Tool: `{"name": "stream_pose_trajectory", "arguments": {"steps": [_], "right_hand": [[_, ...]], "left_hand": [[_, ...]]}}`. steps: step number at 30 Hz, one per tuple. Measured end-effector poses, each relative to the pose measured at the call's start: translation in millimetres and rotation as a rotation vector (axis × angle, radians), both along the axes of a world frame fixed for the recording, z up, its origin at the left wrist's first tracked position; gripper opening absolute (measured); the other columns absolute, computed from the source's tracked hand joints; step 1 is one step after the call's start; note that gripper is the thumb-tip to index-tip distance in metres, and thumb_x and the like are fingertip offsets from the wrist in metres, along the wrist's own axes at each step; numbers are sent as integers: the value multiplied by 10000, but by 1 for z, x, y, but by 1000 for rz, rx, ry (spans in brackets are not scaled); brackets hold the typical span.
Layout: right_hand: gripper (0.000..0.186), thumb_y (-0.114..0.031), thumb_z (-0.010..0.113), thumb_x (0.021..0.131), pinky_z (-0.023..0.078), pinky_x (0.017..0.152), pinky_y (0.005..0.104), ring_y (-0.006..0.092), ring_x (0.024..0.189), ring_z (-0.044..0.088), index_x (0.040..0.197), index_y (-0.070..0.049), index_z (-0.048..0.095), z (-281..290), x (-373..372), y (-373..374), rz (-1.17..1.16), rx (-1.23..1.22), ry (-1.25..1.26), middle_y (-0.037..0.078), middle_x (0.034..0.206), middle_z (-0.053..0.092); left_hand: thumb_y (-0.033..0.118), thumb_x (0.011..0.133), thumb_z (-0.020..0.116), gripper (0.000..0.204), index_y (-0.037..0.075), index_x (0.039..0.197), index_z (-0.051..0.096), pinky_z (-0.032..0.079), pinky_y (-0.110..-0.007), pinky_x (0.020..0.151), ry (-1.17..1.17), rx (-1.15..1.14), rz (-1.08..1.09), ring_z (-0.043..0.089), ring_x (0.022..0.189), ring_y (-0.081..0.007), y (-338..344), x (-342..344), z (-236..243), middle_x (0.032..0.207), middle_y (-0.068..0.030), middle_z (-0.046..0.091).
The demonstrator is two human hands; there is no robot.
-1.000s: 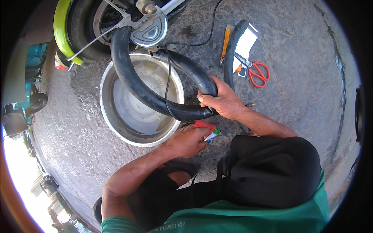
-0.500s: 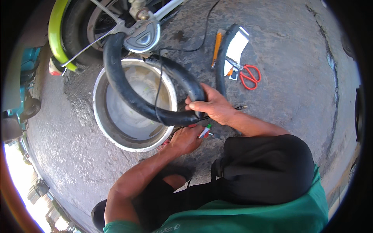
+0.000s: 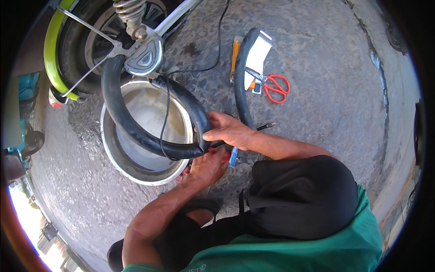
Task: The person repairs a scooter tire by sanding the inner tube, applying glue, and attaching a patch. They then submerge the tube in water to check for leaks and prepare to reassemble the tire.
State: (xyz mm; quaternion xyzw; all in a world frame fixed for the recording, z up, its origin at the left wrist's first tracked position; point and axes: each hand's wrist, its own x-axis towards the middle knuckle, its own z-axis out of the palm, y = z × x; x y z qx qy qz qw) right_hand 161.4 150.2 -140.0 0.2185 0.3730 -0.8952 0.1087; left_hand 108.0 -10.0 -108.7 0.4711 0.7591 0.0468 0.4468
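Observation:
My right hand grips the bend of a black inner tube, which hangs from the wheel area over a metal basin of water. Below that bend, my left hand has curled fingers beside a red object and a small blue-and-white item; what it holds is partly hidden. A thin black cable crosses the inner tube.
A wheel with a lime mudguard stands at upper left. On the concrete lie a rubber strip, red-handled scissors, a white sheet and an orange tool. A teal vehicle is at far left.
My hands and the inner tube's bend have shifted down and leftward in the view. My left hand sits closer under the bend. The wheel and basin also appear shifted, as the view moved.

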Motion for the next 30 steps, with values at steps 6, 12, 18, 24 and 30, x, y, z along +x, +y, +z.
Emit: {"name": "stream_pose_trajectory", "arguments": {"steps": [6, 12, 18, 24, 30], "right_hand": [[664, -75, 702, 899, 452, 1076, 404, 197, 1237, 572, 1485, -10, 395, -2, 2, -2, 63, -54, -31, 101, 1332, 590], [642, -164, 714, 907, 464, 1040, 377, 172, 1208, 572, 1461, -34, 418, -4, -1, -7, 124, -5, -27, 79, 1310, 602], [616, -181, 719, 905, 468, 1015, 364, 152, 1172, 575, 1441, -50, 446, -4, -2, -8, 138, 50, -21, 61, 1267, 619], [586, -163, 717, 898, 478, 988, 361, 156, 1139, 579, 1422, -63, 475, -2, -5, -8, 146, 63, -70, 55, 1247, 618], [627, -151, 729, 892, 485, 954, 337, 157, 1125, 578, 1447, -49, 455, -10, 0, -10, 124, 77, -92, 76, 1236, 608]], "left_hand": [[267, 873, 739, 401, 91, 1201, 590, 535, -537, 895, -49, 177, 3, 681, 1044, -404, -10, -8, 1, 1079, -202, 706], [247, 866, 756, 419, 51, 1187, 573, 537, -516, 879, -88, 58, -123, 672, 1056, -401, -7, -10, 25, 1132, -202, 684], [273, 879, 745, 423, 72, 1200, 555, 534, -530, 879, -184, 112, -117, 655, 1066, -434, -11, -11, 37, 1124, -228, 668], [257, 897, 725, 374, 72, 1175, 555, 530, -523, 859, -318, 125, -138, 659, 1037, -424, -9, -24, 64, 1066, -209, 673], [220, 891, 753, 336, 94, 1160, 598, 556, -450, 783, -350, 205, -7, 707, 911, -351, 2, -56, 100, 997, -142, 692]]}}
